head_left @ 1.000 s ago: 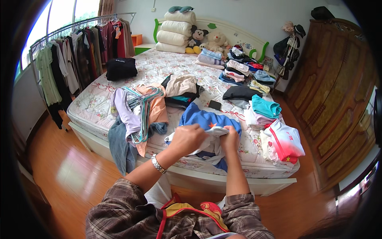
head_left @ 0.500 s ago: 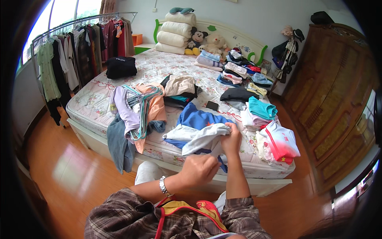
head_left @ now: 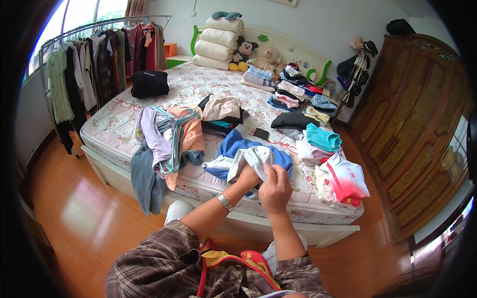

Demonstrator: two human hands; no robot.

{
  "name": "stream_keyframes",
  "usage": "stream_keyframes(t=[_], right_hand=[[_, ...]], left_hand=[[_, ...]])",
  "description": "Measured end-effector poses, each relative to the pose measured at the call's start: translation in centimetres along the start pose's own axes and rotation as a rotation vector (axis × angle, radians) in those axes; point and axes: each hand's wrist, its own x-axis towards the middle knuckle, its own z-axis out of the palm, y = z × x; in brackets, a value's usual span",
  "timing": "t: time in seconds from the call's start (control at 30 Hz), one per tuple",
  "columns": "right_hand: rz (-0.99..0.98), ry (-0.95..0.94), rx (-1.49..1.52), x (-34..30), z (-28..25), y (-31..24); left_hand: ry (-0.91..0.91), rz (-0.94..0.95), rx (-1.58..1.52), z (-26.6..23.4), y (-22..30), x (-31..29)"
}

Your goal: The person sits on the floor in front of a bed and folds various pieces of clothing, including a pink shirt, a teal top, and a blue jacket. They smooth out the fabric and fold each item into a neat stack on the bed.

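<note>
A blue and white garment (head_left: pixel 232 148) lies rumpled at the front edge of the bed, its pale grey-white part raised toward me. With closed fingers, my right hand (head_left: pixel 275 189) pinches the edge of that pale part. My left hand (head_left: pixel 248 180), with a metal watch on its wrist, reaches in under the pale cloth. Fabric covers its fingers, so their grip is hidden. Left of the garment, a bunch of hangers (head_left: pixel 178 134) lies over a lilac top (head_left: pixel 155 136) and a peach garment (head_left: pixel 193 131).
The patterned mattress (head_left: pixel 112 116) bears folded piles, including a turquoise top (head_left: pixel 323 137) and a white-red shirt (head_left: pixel 349 176) at right. A dark phone (head_left: pixel 261 133) lies beyond the garment. A clothes rack (head_left: pixel 107 22) stands left, a wooden wardrobe (head_left: pixel 405 119) right.
My left hand, a closed fist in front of the cloth before, has moved forward and in under it. My right hand has come lower and nearer, still pinching the pale cloth.
</note>
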Motion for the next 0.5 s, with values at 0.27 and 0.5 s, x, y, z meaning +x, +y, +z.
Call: stream_keyframes(t=[0.27,0.5], right_hand=[[-0.225,-0.08,0.2,-3.5,-2.4,-1.3],[0.145,-0.213,0.347,-5.4,-2.4,0.9]], left_hand=[[0.058,-0.154,0.394,-1.1,-3.0,0.0],[-0.171,0.212,0.464,-2.8,-1.4,0.8]])
